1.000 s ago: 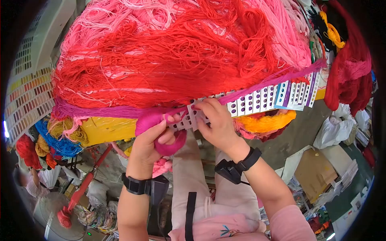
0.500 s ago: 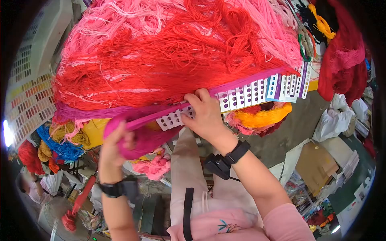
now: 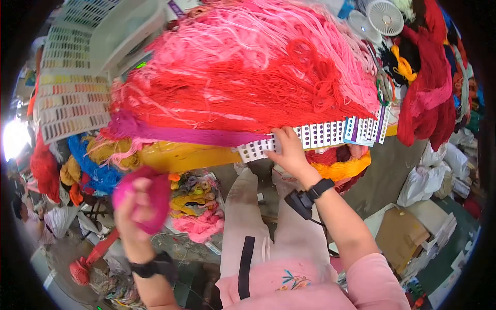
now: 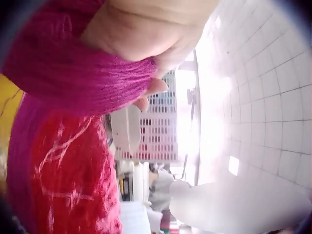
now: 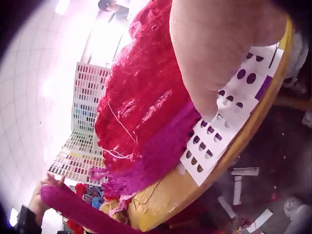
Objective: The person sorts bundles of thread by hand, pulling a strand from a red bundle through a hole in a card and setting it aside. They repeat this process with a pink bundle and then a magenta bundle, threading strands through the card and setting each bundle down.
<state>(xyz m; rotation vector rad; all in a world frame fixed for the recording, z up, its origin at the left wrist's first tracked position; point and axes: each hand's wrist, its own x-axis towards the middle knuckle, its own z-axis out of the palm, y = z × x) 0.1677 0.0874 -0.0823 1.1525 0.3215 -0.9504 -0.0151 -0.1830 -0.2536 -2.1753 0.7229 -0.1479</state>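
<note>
My left hand (image 3: 135, 209) grips a looped magenta thread skein (image 3: 159, 201) off the table's left front, blurred in the head view. In the left wrist view the skein (image 4: 92, 83) wraps under the palm, with fingertips showing past it. At the table's front edge my right hand (image 3: 293, 156) holds white punched cards (image 3: 252, 152), thumb against them. Close up in the right wrist view, the cards (image 5: 209, 134) show rows of dark round holes beside a flat magenta thread band (image 5: 161, 151). That hand hides part of the card row.
Red thread (image 3: 248, 98) and pink thread (image 3: 217, 51) cover the yellow-edged table (image 3: 191, 157). More punched cards (image 3: 320, 133) line its front right. Orange and dark red skeins (image 3: 336, 164) hang below. A color chart (image 3: 75, 106) stands left, near a red-hubbed fan (image 3: 80, 271).
My left hand has drawn the magenta skein left and down, away from the cards. My right hand has stayed at the cards on the front edge. The head view has shifted.
</note>
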